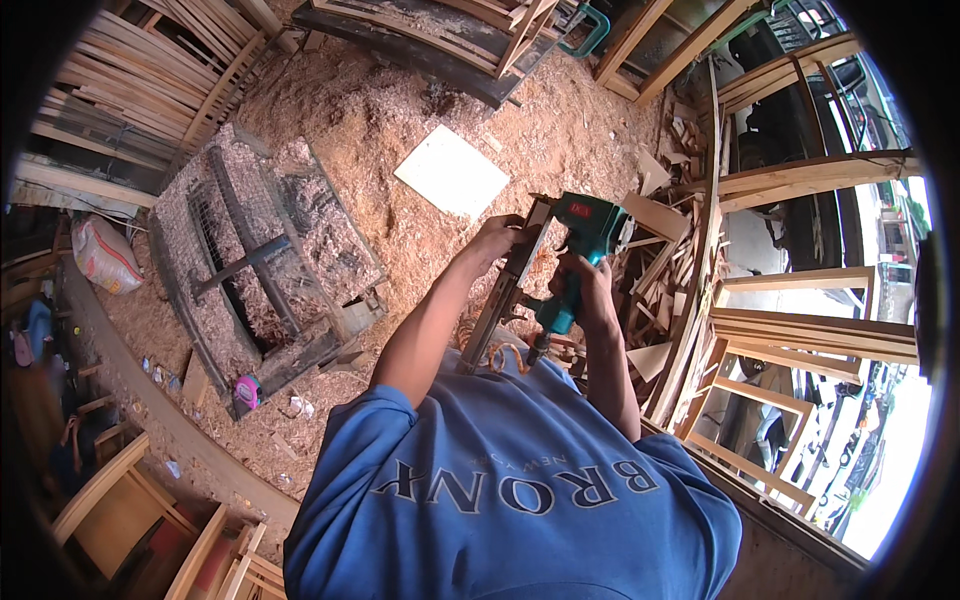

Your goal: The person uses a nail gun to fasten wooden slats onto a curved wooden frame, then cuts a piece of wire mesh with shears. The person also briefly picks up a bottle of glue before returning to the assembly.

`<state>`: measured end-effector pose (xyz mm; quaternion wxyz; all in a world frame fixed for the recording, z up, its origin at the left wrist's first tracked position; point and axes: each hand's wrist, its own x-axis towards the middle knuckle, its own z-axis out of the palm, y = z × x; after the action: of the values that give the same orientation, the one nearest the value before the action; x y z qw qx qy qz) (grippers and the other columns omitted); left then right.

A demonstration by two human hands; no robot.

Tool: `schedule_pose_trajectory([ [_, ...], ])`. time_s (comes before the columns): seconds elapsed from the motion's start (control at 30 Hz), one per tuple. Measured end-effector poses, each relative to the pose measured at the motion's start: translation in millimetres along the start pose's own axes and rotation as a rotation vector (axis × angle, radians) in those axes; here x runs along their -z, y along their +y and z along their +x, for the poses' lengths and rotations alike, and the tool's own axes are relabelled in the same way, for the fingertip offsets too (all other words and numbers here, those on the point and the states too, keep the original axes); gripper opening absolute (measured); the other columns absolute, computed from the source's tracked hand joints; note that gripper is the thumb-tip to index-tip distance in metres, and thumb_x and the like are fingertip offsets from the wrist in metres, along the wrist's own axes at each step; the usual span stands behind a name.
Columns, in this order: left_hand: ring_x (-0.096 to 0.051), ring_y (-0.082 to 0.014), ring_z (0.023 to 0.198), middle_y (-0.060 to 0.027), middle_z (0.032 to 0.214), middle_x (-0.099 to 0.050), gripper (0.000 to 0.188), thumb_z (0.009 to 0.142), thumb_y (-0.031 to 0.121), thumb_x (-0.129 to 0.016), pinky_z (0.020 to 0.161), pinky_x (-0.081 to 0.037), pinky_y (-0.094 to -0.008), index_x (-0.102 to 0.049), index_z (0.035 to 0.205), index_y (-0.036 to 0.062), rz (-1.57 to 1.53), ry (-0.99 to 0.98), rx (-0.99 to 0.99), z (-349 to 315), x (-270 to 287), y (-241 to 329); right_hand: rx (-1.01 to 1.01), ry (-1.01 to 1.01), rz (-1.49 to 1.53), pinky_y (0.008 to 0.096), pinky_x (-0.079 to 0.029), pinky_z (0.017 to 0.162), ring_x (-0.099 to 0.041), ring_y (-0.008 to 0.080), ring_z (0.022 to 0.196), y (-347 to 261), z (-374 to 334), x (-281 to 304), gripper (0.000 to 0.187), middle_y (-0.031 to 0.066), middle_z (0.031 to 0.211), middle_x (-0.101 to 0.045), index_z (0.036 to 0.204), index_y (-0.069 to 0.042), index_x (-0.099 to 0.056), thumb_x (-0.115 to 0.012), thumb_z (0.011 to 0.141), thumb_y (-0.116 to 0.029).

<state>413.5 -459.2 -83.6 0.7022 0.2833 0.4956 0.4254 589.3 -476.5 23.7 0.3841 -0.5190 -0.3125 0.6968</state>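
**Inspector A:** We start with the largest items. A sawdust-covered floor [370,120] fills the upper centre of the frame. On it, at centre left, sits a wire-mesh frame [260,260] heaped with shavings. Stacked wooden slats [140,80] occupy the upper left, and unfinished wooden frames [790,300] line the right side.

**Inspector B:** We confirm. A pale flat board [452,171] lies on the sawdust just above centre. Offcut scraps [655,250] are piled right of centre, against the frames.

**Inspector A:** Now the work in hand. We note a teal pneumatic nail gun [585,245] at centre, slightly right. The right hand [590,285] is wrapped closed around its handle, so the tool's head stands above that grip and its lower end projects below it.

**Inspector B:** Agreed. The left hand [497,242] is closed on the top of a narrow wooden strip [500,300], which runs down and left from that grip toward the body. The gun's head sits just right of the left hand, against the strip's upper end.

**Inspector A:** Smallest item: a pink tape measure [246,391] on the floor at lower left, well apart from both hands.
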Motion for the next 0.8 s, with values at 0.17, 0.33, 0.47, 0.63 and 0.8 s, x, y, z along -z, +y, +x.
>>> schedule_pose_trajectory([
  [0.17,-0.064,-0.0153,0.083,-0.0084,0.094,-0.071,0.04,0.092,0.036,-0.067,0.071,-0.05,-0.031,-0.069,0.11,0.0013,0.059,0.032,0.011,-5,-3,-12,-0.142,-0.035,-0.01,0.0302,-0.04,0.048,-0.048,0.0161,0.052,7,5,14,0.011,0.0069,0.068,-0.051,0.082,-0.002,-0.05,-0.055,0.089,-0.009],
  [0.33,-0.064,-0.0145,0.068,-0.0086,0.079,-0.069,0.041,0.092,0.039,-0.067,0.061,-0.05,-0.0299,-0.068,0.103,-0.0009,0.089,0.062,0.01,5,-3,-29,-0.244,-0.046,0.148,0.0298,-0.04,0.049,-0.048,0.0156,0.054,26,16,34,0.005,0.0066,0.067,-0.049,0.084,-0.002,-0.053,-0.055,0.085,-0.007],
  [0.47,-0.067,-0.0204,0.091,-0.016,0.101,-0.071,0.076,0.089,0.068,-0.058,0.079,-0.051,-0.0361,-0.063,0.119,-0.002,0.253,0.257,-0.05,-28,15,-36,-0.264,-0.039,0.22,0.029,-0.039,0.049,-0.047,0.0149,0.055,41,26,51,0.007,0.0041,0.067,-0.046,0.083,-0.004,-0.05,-0.053,0.088,-0.008],
  [0.63,-0.063,-0.0231,0.113,-0.0149,0.117,-0.067,0.064,0.102,0.06,-0.038,0.09,-0.045,-0.0343,-0.052,0.129,0.0032,-0.226,0.833,0.048,-159,28,-90,-0.282,0.007,0.287,0.0279,-0.038,0.048,-0.043,0.0137,0.053,51,45,77,0.015,0.0034,0.065,-0.044,0.076,-0.006,-0.047,-0.053,0.088,-0.011],
  [0.8,-0.06,-0.0254,0.116,-0.0142,0.129,-0.058,0.063,0.101,0.056,-0.041,0.094,-0.051,-0.0434,-0.045,0.13,0.0009,-0.882,0.846,0.0,-148,-4,-115,-0.277,-0.059,0.439,0.0278,-0.037,0.047,-0.042,0.0139,0.052,52,62,89,0.016,0.0029,0.062,-0.042,0.072,-0.008,-0.044,-0.051,0.086,-0.011],
])
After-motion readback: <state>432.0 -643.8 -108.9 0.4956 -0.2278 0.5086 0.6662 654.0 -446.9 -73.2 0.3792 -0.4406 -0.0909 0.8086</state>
